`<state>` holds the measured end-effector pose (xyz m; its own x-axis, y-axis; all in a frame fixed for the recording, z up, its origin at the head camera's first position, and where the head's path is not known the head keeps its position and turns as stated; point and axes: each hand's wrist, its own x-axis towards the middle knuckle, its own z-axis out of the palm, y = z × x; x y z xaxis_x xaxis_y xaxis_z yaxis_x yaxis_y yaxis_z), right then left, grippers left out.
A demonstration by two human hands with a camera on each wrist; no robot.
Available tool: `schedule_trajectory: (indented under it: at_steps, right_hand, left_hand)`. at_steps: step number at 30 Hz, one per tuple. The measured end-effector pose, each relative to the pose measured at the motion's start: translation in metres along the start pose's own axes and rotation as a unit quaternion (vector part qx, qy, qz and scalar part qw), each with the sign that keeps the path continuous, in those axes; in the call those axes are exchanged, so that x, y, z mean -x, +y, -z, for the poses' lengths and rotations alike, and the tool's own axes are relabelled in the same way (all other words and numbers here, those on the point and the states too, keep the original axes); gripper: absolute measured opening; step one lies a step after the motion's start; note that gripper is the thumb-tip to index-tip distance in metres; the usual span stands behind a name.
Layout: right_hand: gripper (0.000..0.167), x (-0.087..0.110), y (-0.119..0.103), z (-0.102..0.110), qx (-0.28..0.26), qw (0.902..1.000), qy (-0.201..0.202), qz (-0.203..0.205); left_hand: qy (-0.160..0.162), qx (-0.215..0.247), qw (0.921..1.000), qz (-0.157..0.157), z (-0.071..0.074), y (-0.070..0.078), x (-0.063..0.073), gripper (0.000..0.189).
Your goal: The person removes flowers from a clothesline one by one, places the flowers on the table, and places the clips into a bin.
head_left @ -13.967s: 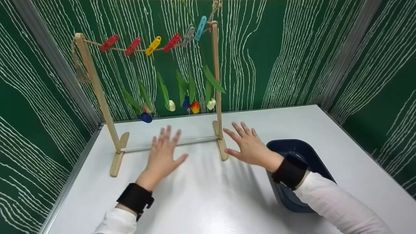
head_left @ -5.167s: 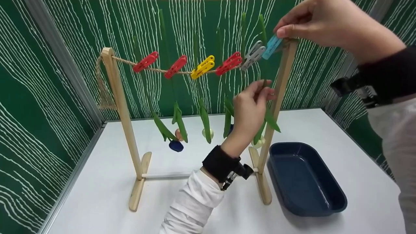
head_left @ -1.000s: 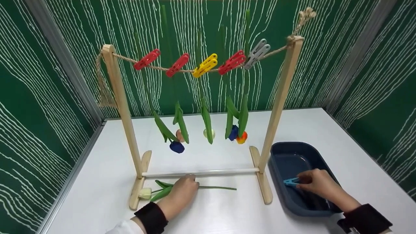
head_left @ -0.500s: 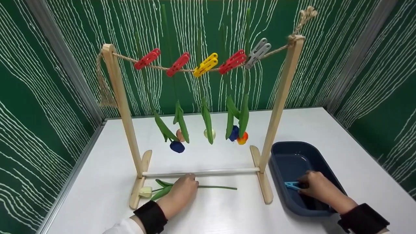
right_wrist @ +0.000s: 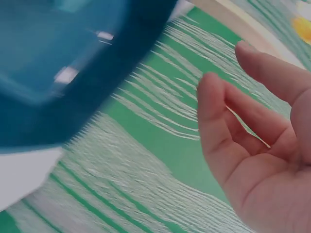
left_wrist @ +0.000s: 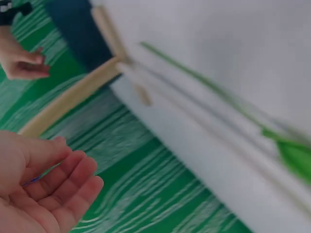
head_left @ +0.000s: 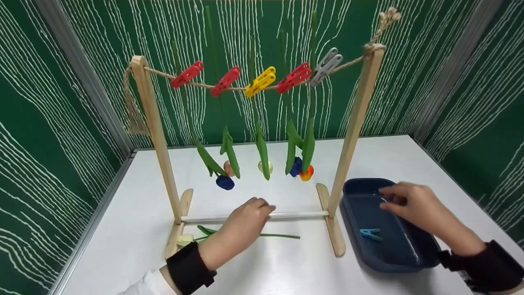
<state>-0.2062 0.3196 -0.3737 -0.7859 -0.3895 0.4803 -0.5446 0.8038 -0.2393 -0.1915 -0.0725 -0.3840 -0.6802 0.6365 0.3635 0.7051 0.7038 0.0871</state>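
Note:
My left hand (head_left: 243, 223), fingers loosely bent and holding nothing, is raised over a white tulip (head_left: 185, 240) lying on the table; its green stem (left_wrist: 209, 85) also shows in the left wrist view. Over the dark blue tub (head_left: 385, 250) hovers my right hand (head_left: 421, 211), thumb and fingers apart with nothing between them. A light blue clothespin (head_left: 370, 233) lies inside the tub. Several tulips hang head-down from the rope, among them a blue tulip (head_left: 225, 182) and an orange tulip (head_left: 306, 173). Red (head_left: 294, 77), yellow and grey clothespins hold their stems.
A wooden post (head_left: 356, 135) stands at each end of the rope (head_left: 159, 73), on flat wooden feet (head_left: 335, 235). Low between the feet runs a pale crossbar (head_left: 303, 214). Green walls with white wavy lines close off the table's back and sides.
The white tulip came off the rope and onto the table earlier. Since half a second ago my right hand has released the light blue clothespin in the tub and risen; my left hand has lifted off the stem.

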Motion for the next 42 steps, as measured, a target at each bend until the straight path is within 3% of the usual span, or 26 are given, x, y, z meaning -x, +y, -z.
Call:
schedule_trajectory:
  at_steps: [4, 8, 12, 17, 24, 29, 33, 38, 42]
  right_hand:
    - [0.028, -0.023, -0.024, 0.031, 0.007, 0.9975, 0.058, 0.039]
    - [0.027, -0.044, -0.049, 0.063, 0.014, 0.9945, 0.078, 0.069]
    - [0.026, -0.064, -0.071, 0.09, 0.0, 0.9926, 0.081, 0.091]
    - [0.026, -0.088, -0.09, 0.113, -0.062, 0.9887, 0.089, 0.103]
    - [0.028, -0.118, -0.103, 0.132, -0.079, 0.9869, 0.115, 0.081]
    - [0.029, -0.138, -0.121, 0.145, -0.104, 0.9823, 0.127, 0.09]
    - [0.032, -0.154, -0.125, 0.149, -0.095, 0.9822, 0.132, 0.093]
    - [0.039, -0.172, -0.122, 0.149, -0.06, 0.9917, 0.1, 0.054]
    - [0.042, -0.182, -0.127, 0.149, -0.067, 0.9958, 0.058, 0.025]
  left_hand:
    - [0.068, 0.042, 0.9965, -0.024, 0.021, 0.013, -0.011, 0.023]
    - [0.12, 0.088, 0.988, -0.04, 0.037, 0.023, -0.021, 0.026]
    - [0.178, 0.128, 0.974, -0.055, 0.05, 0.029, -0.032, 0.029]
    - [0.237, 0.171, 0.9546, -0.058, 0.06, 0.034, -0.047, 0.033]
    - [0.277, 0.22, 0.9349, -0.029, 0.072, 0.037, -0.07, 0.037]
    - [0.298, 0.262, 0.918, -0.001, 0.079, 0.037, -0.086, 0.039]
    - [0.297, 0.281, 0.9122, 0.021, 0.085, 0.039, -0.098, 0.043]
    - [0.297, 0.305, 0.9037, 0.045, 0.09, 0.044, -0.109, 0.048]
    - [0.296, 0.319, 0.8984, 0.058, 0.091, 0.049, -0.119, 0.054]
